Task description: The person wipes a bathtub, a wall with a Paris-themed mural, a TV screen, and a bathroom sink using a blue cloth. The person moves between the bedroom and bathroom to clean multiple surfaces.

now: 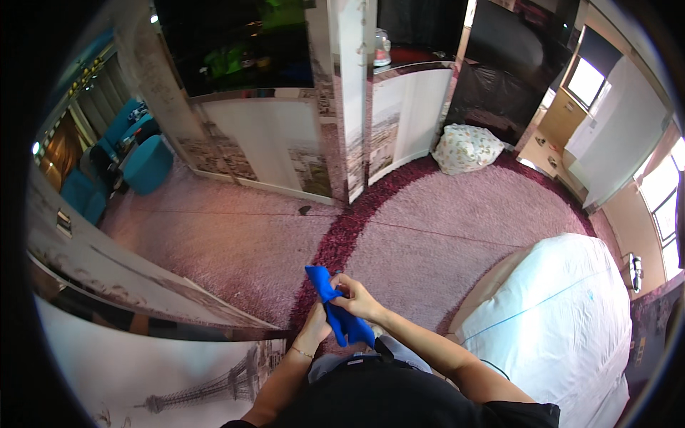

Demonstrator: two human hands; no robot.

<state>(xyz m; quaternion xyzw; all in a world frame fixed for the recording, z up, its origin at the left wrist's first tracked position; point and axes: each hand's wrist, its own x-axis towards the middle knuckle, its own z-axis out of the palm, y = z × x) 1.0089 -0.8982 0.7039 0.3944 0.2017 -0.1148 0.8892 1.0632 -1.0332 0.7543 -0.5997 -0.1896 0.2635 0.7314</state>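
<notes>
Both my hands hold a bright blue cloth in front of my waist. My left hand grips it from the lower left, its fingers mostly hidden behind the fabric. With bent fingers, my right hand pinches the cloth near its middle. One end sticks up above the hands, and the looser part hangs down toward my body. Whether the cloth is a glove or a plain rag, I cannot tell.
Pink carpet with a dark red band covers the floor. A white-covered bulky object stands close on my right. A patterned bundle lies by the far wall. Teal seats stand at left, past a wall end. A thin cord crosses the carpet.
</notes>
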